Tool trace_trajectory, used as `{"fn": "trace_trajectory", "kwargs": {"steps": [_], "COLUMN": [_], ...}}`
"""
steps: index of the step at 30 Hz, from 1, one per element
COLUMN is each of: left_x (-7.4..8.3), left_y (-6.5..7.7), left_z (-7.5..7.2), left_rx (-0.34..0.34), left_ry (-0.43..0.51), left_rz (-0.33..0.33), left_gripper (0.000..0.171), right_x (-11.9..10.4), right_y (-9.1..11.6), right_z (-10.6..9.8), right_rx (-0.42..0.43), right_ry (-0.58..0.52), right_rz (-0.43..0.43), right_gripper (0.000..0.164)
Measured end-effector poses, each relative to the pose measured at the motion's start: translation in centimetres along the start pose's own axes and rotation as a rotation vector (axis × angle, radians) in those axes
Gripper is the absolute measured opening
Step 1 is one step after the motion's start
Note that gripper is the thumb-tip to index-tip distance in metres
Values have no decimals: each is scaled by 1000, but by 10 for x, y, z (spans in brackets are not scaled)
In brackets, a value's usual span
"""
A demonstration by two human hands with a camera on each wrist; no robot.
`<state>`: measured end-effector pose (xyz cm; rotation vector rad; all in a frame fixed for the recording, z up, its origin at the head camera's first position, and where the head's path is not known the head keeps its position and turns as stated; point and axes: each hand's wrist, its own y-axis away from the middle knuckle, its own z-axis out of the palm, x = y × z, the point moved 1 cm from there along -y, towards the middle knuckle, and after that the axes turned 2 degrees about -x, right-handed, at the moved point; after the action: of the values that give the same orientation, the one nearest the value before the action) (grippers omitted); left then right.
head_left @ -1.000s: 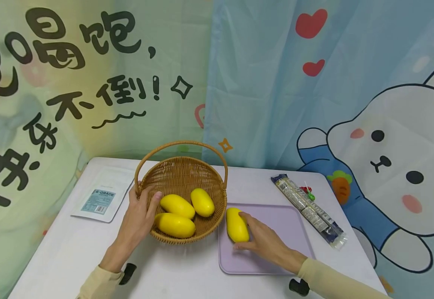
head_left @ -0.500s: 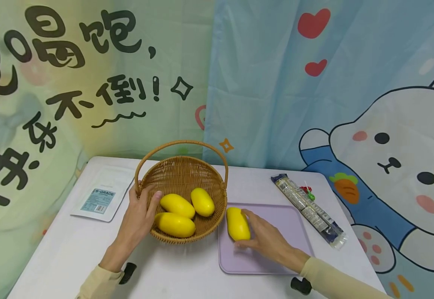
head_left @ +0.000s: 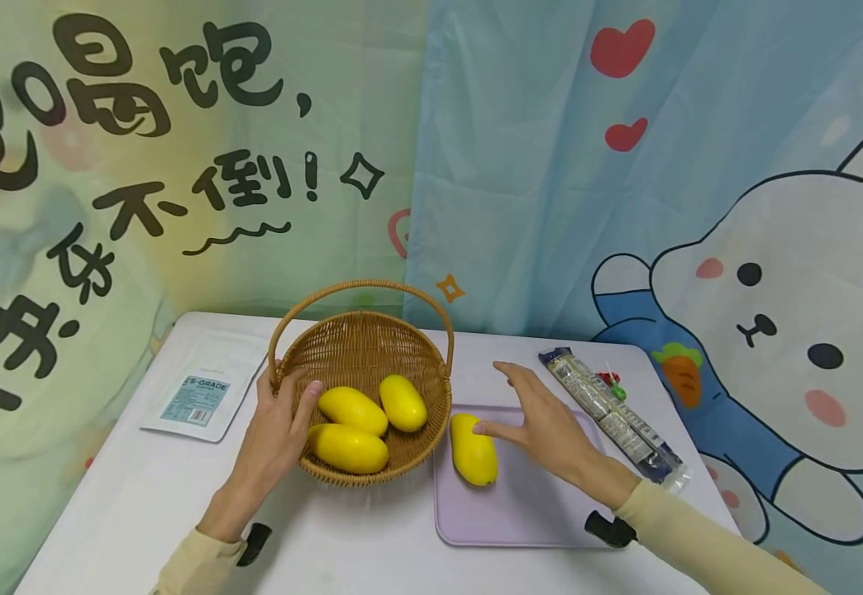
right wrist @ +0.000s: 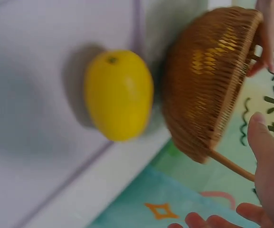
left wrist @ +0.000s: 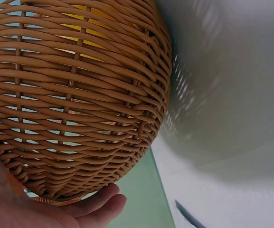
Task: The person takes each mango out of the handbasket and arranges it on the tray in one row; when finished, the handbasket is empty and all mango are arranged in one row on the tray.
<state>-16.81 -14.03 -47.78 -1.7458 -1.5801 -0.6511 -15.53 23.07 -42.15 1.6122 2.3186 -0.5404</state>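
Observation:
My left hand grips the left rim of a tilted brown wicker basket, thumb over the edge. The basket's woven side fills much of the left wrist view. Inside it lie three yellow mangoes, one of them the right-hand mango. Another yellow mango lies on the left part of a lilac tray. My right hand is spread over the tray, holding nothing, its thumb overlapping that mango in the head view. In the right wrist view the mango stands apart from the right hand.
A white pouch labelled S-GRADE lies on the white table at left. To the right of the tray lies a long clear-and-blue packet, with a small red and green item beside it. A printed curtain hangs behind the table.
My right hand has let go of the mango on the tray and moved up and right, its fingers spreading. That mango stays on the tray. My left hand and the basket stay put.

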Motion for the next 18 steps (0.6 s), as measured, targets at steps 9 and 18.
{"fn": "trace_trajectory", "kwargs": {"steps": [9,18], "left_x": [0,-1], "left_y": [0,0], "left_z": [0,0], "left_rx": [-7,4], "left_ry": [7,13], "left_rz": [-7,8], "left_gripper": [65,64], "right_x": [-30,-60], "right_y": [-21,-36], "right_z": [-37,-54], "right_rx": [131,130], "right_ry": [3,-36], "right_rz": [-159,-254], "right_gripper": [90,87]}}
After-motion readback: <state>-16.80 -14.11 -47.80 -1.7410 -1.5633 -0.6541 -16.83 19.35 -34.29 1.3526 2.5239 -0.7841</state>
